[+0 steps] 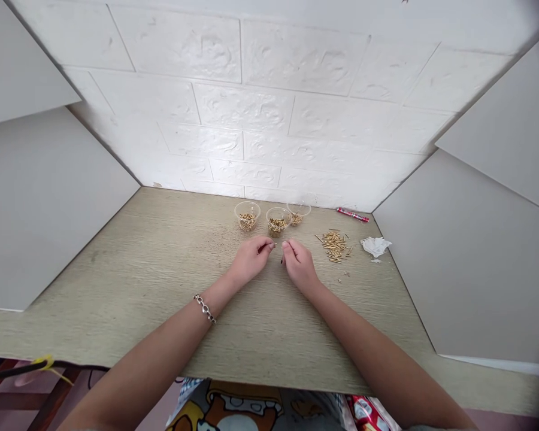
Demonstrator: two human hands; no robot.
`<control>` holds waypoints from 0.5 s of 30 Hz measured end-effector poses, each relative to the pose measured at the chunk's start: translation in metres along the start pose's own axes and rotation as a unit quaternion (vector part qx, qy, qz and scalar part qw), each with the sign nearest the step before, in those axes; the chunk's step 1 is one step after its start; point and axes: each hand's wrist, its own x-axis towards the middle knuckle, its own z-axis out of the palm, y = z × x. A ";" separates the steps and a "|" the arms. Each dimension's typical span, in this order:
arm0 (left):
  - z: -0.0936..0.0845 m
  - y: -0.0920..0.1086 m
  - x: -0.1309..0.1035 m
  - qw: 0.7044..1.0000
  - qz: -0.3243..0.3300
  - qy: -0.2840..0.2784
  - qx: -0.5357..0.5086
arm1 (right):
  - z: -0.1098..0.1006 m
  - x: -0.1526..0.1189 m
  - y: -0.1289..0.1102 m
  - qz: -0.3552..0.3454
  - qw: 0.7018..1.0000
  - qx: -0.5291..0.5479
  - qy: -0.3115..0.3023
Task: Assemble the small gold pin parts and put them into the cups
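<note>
Cartoon-print clothes (242,413) up close. Left hand (251,258) is pinched on a tiny bit (275,244), can't read its long axis; right hand (299,267) is pinched too, no clue on what. Middle cup (278,208) is at 12 from their gap, gold pins (333,245) at 2 from the nearer right.

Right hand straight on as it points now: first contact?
Probably the middle clear cup of gold-coloured pieces, just past the right hand. The left hand sits close beside that line; depth is unclear.

Pale wood-grain table (161,251) bearing three clear cups (247,216), brass-coloured pins (334,246), crumpled white tissue (375,246), red tube (353,215).
</note>
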 end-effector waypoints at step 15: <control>0.000 -0.005 0.002 0.998 0.002 -0.053 0.024 | -0.005 0.007 0.013 -0.090 0.995 -0.027 -0.022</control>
